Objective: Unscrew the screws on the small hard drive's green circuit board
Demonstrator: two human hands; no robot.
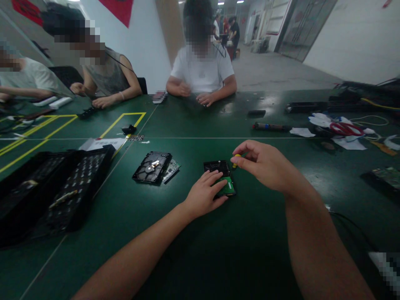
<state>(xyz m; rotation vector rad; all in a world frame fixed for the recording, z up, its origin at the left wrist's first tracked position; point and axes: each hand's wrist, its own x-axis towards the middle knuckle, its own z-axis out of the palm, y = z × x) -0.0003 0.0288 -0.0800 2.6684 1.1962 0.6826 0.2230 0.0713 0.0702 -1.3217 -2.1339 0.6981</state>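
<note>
A small hard drive (216,166) with a green circuit board (228,187) lies on the dark green table (250,241) in front of me. My left hand (204,193) rests flat on its near edge, fingers spread over the board. My right hand (265,164) hovers just right of the drive, fingers pinched round a small screwdriver with a yellow handle (236,159), its tip pointing down at the drive's top right corner.
A larger opened hard drive (152,166) with a loose board lies to the left. Black trays (56,187) fill the left side. Scissors (345,128), white scraps and cables lie at far right. Three people sit across the table.
</note>
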